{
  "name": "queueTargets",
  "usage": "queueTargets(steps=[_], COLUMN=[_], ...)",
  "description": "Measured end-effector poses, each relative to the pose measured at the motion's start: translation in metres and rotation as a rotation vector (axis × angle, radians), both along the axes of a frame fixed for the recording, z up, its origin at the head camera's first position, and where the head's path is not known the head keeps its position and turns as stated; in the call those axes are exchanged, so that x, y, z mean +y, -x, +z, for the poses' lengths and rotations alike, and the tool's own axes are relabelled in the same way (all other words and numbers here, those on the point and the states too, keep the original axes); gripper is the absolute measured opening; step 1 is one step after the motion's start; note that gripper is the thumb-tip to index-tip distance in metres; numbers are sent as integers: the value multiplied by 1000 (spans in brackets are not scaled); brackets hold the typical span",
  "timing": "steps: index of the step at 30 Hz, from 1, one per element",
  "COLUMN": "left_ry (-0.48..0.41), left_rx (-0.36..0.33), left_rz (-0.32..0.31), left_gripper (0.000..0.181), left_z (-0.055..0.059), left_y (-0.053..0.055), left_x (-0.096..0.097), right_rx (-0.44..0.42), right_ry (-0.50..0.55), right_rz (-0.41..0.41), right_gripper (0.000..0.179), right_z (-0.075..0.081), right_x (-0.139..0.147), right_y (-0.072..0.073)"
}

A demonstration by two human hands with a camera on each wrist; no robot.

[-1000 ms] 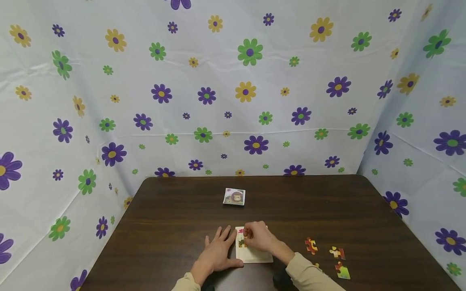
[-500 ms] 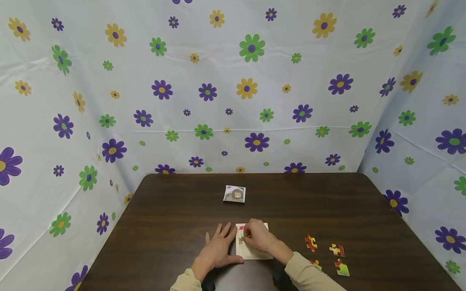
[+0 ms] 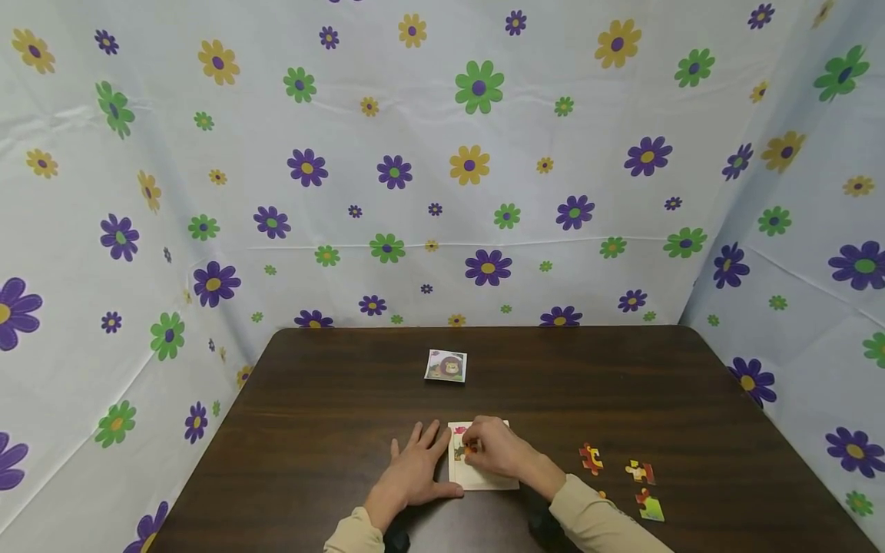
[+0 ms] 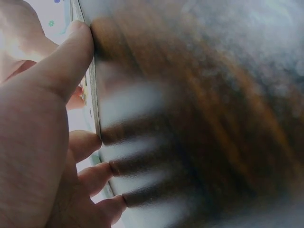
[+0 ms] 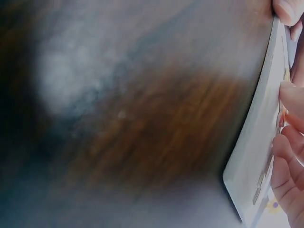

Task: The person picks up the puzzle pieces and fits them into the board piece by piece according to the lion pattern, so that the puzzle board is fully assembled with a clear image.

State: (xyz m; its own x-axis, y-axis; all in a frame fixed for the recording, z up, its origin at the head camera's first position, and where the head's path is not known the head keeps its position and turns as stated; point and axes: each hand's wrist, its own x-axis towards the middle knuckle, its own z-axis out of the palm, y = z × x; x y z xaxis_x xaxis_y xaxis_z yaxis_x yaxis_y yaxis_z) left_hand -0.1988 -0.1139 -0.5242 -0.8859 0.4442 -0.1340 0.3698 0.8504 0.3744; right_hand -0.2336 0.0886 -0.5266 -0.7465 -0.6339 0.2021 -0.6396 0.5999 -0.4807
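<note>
A pale, shallow puzzle board (image 3: 482, 482) lies on the table, with colourful pieces along its left side, including a pink-flowered one (image 3: 459, 430). My right hand (image 3: 503, 452) is over the board and pinches an orange-brown puzzle piece (image 3: 471, 448) between thumb and fingers, mostly hidden by them. In the right wrist view a sliver of that puzzle piece (image 5: 283, 117) shows under the fingertips, low against the board (image 5: 259, 137). My left hand (image 3: 413, 475) rests flat with spread fingers on the table at the board's left, its thumb (image 4: 71, 59) touching the near edge.
Right of the board lie loose puzzle pieces: a red-orange one (image 3: 591, 458), a yellow-and-red one (image 3: 640, 471), a green-and-red one (image 3: 649, 505), and one mostly behind my right sleeve (image 3: 601, 495). A lion picture card (image 3: 445, 366) lies farther back. Flowered cloth (image 3: 442, 192) surrounds the table.
My right hand has shifted slightly to the right over the board, and the orange-brown piece at its fingertips now shows. The left hand stays in place. The head view has tilted a little.
</note>
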Motion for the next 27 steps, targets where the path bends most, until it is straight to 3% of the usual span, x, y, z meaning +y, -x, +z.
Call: queueTargets(steps=[13, 27], left_ry=[2, -2], left_rx=[-4, -8], left_rz=[-3, -5], left_gripper=[96, 96], left_z=[0, 1], left_y=[0, 0], left_x=[1, 1], right_rx=[43, 64], right_ry=[-26, -59], right_rz=[48, 21], right_gripper=[4, 8], right_z=[1, 2], right_x=[0, -2], right_y=[-2, -5])
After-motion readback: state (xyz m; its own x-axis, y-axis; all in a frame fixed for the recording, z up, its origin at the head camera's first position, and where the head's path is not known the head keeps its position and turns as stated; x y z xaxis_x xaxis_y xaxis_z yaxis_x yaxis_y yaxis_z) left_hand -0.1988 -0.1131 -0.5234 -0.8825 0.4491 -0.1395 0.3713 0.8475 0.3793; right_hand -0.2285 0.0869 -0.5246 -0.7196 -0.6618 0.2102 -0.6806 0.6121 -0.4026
